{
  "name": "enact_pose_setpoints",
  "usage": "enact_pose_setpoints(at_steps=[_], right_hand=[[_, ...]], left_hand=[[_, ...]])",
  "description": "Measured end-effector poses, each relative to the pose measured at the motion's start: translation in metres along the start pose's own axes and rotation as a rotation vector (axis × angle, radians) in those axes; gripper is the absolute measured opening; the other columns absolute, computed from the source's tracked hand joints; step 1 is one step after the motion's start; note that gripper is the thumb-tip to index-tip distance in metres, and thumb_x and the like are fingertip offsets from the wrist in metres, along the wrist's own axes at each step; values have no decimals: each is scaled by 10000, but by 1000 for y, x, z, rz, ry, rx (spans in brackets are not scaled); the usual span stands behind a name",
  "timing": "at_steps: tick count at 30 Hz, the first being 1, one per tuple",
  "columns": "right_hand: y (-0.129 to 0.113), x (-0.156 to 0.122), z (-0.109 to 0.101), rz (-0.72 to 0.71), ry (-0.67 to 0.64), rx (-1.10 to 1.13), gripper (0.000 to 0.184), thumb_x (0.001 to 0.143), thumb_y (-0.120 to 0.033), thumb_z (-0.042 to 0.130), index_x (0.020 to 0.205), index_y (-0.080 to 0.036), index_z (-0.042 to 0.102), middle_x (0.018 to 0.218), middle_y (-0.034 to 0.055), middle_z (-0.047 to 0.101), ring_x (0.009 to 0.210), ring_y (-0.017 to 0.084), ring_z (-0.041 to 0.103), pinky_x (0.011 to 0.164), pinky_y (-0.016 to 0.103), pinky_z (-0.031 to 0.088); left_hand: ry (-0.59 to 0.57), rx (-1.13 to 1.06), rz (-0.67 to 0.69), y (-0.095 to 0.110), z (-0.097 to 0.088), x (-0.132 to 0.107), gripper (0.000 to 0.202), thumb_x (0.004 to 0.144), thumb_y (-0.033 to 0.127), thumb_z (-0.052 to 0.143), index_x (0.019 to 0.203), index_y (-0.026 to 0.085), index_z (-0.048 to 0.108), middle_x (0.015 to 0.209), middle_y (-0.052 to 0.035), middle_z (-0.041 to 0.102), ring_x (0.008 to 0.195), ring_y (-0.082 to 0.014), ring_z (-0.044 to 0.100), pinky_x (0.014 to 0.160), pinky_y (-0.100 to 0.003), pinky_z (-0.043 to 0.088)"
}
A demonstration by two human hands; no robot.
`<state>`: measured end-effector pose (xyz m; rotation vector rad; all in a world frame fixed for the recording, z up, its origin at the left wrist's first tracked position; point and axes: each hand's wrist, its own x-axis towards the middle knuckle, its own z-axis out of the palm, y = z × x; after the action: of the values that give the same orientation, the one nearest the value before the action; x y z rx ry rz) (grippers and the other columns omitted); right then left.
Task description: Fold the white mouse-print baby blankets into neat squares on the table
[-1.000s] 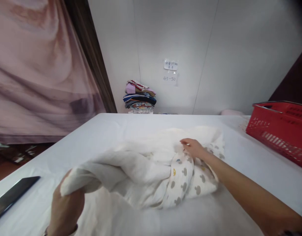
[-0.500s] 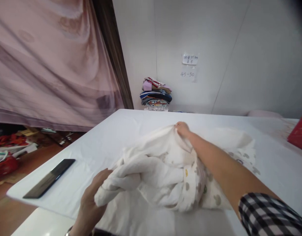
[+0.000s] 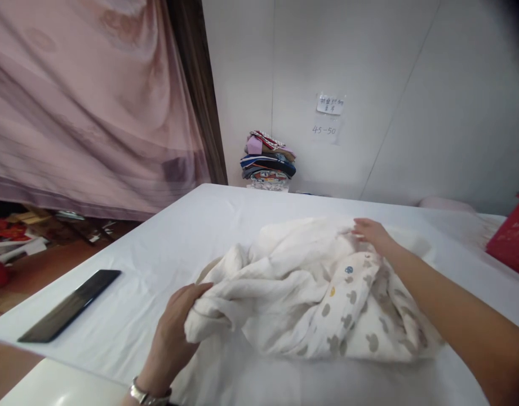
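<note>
A crumpled white cloth (image 3: 280,282) lies bunched on the white-covered table (image 3: 166,254). Grey shapes and a few small coloured figures are printed on its right part. My left hand (image 3: 177,324), with a metal watch on the wrist, grips a twisted roll at the cloth's left end. At the far right edge of the bundle, the fingers of my right hand (image 3: 369,232) pinch the fabric. Folds hide the cloth's full outline, so I cannot tell what kind of item it is.
A dark, flat, phone-like slab (image 3: 71,307) lies on the table's left side. Folded fabrics (image 3: 268,160) are stacked by the wall, below paper notes (image 3: 329,115). A red box (image 3: 510,234) stands at the right edge. A pink curtain (image 3: 85,107) hangs at left.
My right hand has moved right, pulling the cloth with it, and more of the printed side shows. My left hand keeps its grip and appears slightly further right as the view shifts.
</note>
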<state>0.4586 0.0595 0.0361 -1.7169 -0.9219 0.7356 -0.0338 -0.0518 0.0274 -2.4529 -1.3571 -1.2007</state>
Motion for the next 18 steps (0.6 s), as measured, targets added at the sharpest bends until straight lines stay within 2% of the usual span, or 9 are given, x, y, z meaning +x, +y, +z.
enact_pose_setpoints(at_steps=[1,2,4,6,8,11,13,16,18], right_hand=[[8,-16,0,-12,-87,-49,357,682,-256,663,1019,-143,634,953,107,657,762,201,640,678,340,548],[15,-33,-1,-55,-233,-142,342,715,-321,636,1014,-156,645,958,99,668,835,219,636,756,364,532],[25,-72,-6,-192,-496,-352,405,771,-445,558,1090,-206,633,1111,84,636,1015,248,586,905,398,459],[30,-110,-16,-296,-620,-539,524,793,-522,503,1232,-240,553,1309,73,505,1169,271,483,982,410,389],[32,-144,-28,-378,-676,-688,621,776,-548,518,1320,-254,465,1399,68,397,1243,286,398,1016,418,341],[32,-181,-49,-461,-684,-851,675,730,-491,600,1346,-273,427,1340,83,459,1192,289,440,984,417,365],[30,-197,-64,-480,-642,-923,553,752,-407,583,1284,-280,502,1199,83,566,1086,274,518,922,402,412],[27,-214,-97,-473,-501,-934,375,793,-318,501,1154,-281,598,1090,61,619,1009,249,564,878,370,441],[29,-221,-128,-457,-342,-894,315,788,-325,484,1071,-290,620,1088,45,621,1009,246,569,867,357,452]], left_hand=[[-19,13,19,0,1,1,332,768,312,564,1081,204,536,996,-55,653,912,-202,607,824,-318,478],[-32,24,42,-1,2,1,316,778,299,547,1080,206,534,990,-54,658,901,-199,612,829,-322,473],[-35,44,83,-4,3,1,275,791,279,513,1057,214,537,950,-53,668,861,-199,623,809,-326,472],[3,62,94,-8,5,0,247,794,273,486,1030,224,541,908,-57,674,817,-204,631,751,-320,482],[33,85,80,-12,8,0,239,786,285,478,1011,240,543,886,-58,678,782,-214,637,689,-315,489],[-22,98,48,-16,13,1,253,764,302,484,1006,268,548,874,-42,682,756,-227,642,643,-319,490],[-89,71,58,-18,15,4,274,752,298,488,1019,277,548,883,-35,682,768,-233,643,647,-325,489],[-171,38,68,-19,14,8,332,741,265,487,1068,281,539,960,-36,673,825,-234,639,676,-322,490],[-201,58,4,-18,12,8,361,726,235,488,1076,293,550,973,-25,665,818,-220,637,669,-304,491]])
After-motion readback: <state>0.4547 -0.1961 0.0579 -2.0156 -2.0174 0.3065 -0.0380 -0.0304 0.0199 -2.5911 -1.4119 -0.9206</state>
